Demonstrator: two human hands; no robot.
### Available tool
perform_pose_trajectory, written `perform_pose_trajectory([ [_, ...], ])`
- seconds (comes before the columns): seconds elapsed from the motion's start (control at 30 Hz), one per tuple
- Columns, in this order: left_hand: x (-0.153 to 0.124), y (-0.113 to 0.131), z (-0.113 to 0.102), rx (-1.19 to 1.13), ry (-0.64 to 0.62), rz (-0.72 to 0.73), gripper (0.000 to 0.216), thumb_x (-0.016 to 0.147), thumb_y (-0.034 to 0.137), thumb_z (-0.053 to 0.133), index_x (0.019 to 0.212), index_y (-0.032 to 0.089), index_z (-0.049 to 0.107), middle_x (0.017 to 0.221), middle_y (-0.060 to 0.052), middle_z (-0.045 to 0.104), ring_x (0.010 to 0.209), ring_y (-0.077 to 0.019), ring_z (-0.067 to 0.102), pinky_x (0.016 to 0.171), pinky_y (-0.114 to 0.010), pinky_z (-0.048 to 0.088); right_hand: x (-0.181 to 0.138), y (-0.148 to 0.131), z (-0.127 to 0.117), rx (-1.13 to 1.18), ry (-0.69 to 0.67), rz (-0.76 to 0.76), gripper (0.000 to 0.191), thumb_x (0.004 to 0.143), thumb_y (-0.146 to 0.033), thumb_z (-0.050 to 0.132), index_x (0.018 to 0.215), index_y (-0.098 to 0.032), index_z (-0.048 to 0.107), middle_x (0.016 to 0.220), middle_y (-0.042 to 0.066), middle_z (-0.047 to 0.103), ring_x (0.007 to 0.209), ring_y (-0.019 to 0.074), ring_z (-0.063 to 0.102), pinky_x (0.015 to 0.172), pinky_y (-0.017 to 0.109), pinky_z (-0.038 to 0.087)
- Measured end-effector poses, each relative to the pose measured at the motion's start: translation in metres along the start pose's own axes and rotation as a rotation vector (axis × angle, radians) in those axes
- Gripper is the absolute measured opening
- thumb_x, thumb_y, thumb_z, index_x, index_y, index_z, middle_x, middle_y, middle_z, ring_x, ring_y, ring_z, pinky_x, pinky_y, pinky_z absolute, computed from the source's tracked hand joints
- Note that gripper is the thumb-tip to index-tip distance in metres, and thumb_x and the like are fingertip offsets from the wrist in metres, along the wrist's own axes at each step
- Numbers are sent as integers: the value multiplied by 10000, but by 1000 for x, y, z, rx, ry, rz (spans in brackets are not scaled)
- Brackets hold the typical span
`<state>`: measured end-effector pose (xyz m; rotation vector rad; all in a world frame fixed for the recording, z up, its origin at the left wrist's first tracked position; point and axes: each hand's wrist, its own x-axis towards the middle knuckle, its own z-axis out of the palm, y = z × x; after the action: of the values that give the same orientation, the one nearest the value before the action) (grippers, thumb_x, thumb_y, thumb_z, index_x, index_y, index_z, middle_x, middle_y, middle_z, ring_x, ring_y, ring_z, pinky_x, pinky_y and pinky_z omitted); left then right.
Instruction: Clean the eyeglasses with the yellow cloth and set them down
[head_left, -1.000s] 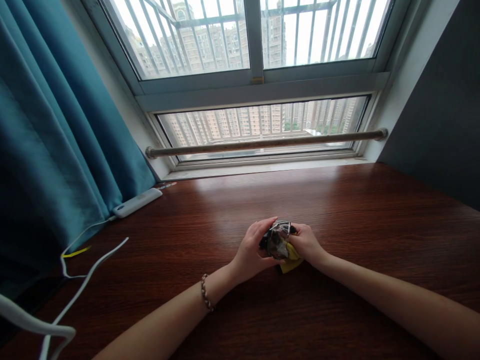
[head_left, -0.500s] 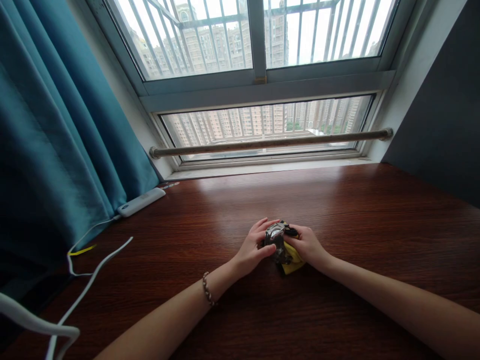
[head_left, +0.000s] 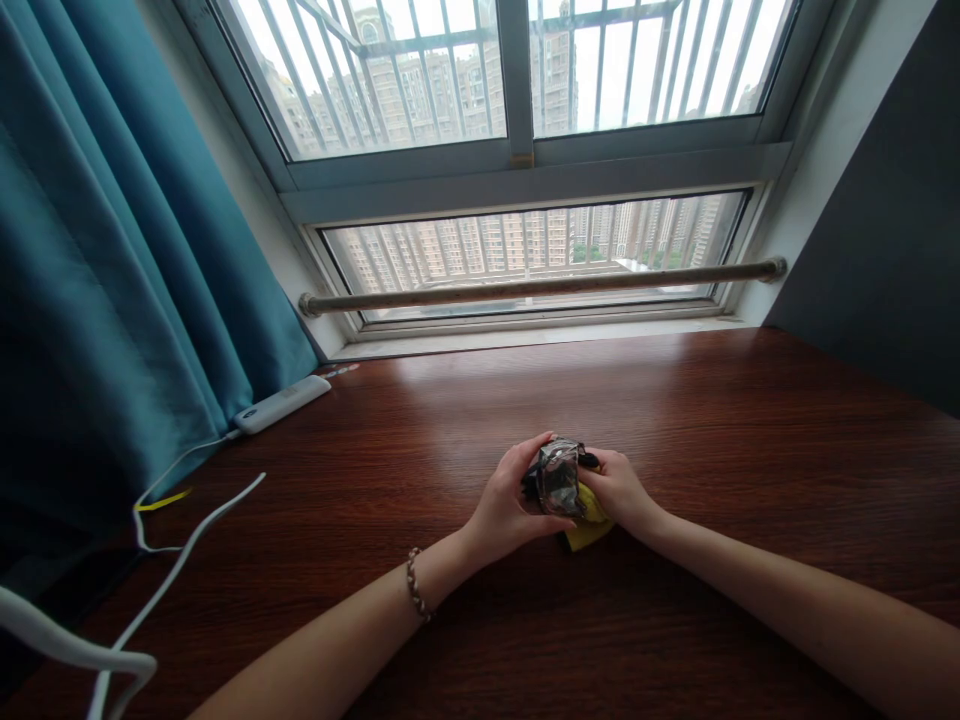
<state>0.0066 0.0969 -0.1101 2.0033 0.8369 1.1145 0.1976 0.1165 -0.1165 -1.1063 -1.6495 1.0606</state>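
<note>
A small glossy thing (head_left: 559, 480), dark and silvery with black parts on its left side, is between my hands in the middle of the wooden surface. I cannot make out its kind. My left hand (head_left: 511, 500) grips it from the left, fingers over the far edge and thumb along the near edge. On the other side my right hand (head_left: 619, 490) is closed on a yellow cloth (head_left: 589, 528) that lies against the glossy thing. A black piece (head_left: 589, 461) shows by the right fingertips. The right fingers are partly hidden. A beaded bracelet (head_left: 417, 585) circles my left wrist.
The brown wooden surface (head_left: 720, 480) reaches back to a window with a metal rail (head_left: 540, 289) across it. At left hang blue curtains (head_left: 150, 230). Near them are a white power strip (head_left: 283, 404), white cables (head_left: 180, 560) and a yellow strip (head_left: 165, 500).
The glossy thing has turned, so that a broader shiny face shows. My left thumb has slid right along its near edge, and the left fingers have curled over it. The right hand has barely moved.
</note>
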Motion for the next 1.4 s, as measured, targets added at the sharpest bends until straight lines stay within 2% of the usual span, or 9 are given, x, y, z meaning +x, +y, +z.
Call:
perform_pose_trajectory([
  [0.23, 5, 5, -8, 32, -37, -20, 906, 549, 451, 864, 1329, 224, 464, 1266, -119, 530, 1177, -326, 466, 1100, -512, 235, 0, 5, -1, -4, -39, -20, 372, 778, -484, 586, 820, -123, 668, 805, 57, 657, 754, 217, 565, 674, 279, 406],
  [0.33, 4, 4, -9, 30, -74, -25, 660, 679, 533, 755, 1235, 230, 568, 1289, -107, 520, 1206, -326, 440, 1119, -523, 154, -1, 4, -1, -16, -35, -22, 375, 773, -487, 581, 838, -128, 669, 812, 54, 659, 754, 214, 567, 675, 281, 410],
  [0.43, 3, 0, -9, -18, -90, 4, 450, 874, 546, 515, 1176, 228, 617, 1269, -94, 539, 1245, -303, 399, 1100, -475, 228, -1, 2, 1, -40, -2, -10, 376, 755, -491, 566, 758, -125, 650, 756, 59, 643, 715, 210, 555, 645, 280, 401],
  [0.53, 1, -3, -6, 1, -95, 41, 519, 892, 577, 455, 1246, 214, 564, 1290, -107, 521, 1288, -304, 342, 1094, -463, 249, 0, 3, 2, -73, 68, 14, 377, 733, -487, 544, 674, -123, 622, 683, 63, 617, 666, 204, 538, 619, 284, 378],
  [0.7, 0, -7, 1, 95, -37, 82, 1047, 609, 464, 832, 1442, 279, 225, 1396, -135, 382, 1260, -331, 389, 1087, -484, 287, 3, 6, 2, -79, 103, 48, 421, 740, -519, 502, 632, -122, 588, 629, 59, 590, 614, 188, 507, 578, 275, 361],
  [0.83, 1, -4, 2, 98, 15, 94, 878, 646, 401, 824, 1373, 308, 342, 1353, -104, 432, 1266, -319, 386, 1090, -488, 288, 0, 4, 3, -102, 51, -6, 356, 737, -448, 525, 585, -128, 563, 595, 41, 572, 596, 172, 490, 557, 265, 330],
  [1.0, 3, 5, -4, 62, -7, 115, 880, 573, 378, 865, 1325, 237, 430, 1293, -131, 458, 1212, -332, 422, 1059, -482, 344, -4, -1, 3, -75, 0, -76, 263, 778, -365, 537, 829, -135, 654, 795, 36, 649, 739, 192, 561, 665, 265, 387],
  [1.17, 4, 8, -5, -64, -53, -15, 824, 638, 375, 825, 1332, 215, 410, 1303, -135, 444, 1206, -313, 427, 1042, -466, 364, -4, -4, 3, -55, 28, -42, 369, 815, -479, 543, 807, -123, 640, 764, 49, 641, 703, 183, 549, 642, 263, 383],
  [1.4, 0, 2, -1, 114, -16, 156, 964, 643, 467, 807, 1412, 256, 267, 1365, -147, 382, 1257, -345, 372, 1071, -524, 298, -4, -2, 4, -91, 66, -38, 378, 809, -460, 541, 680, -114, 620, 655, 36, 601, 628, 158, 516, 589, 248, 352],
])
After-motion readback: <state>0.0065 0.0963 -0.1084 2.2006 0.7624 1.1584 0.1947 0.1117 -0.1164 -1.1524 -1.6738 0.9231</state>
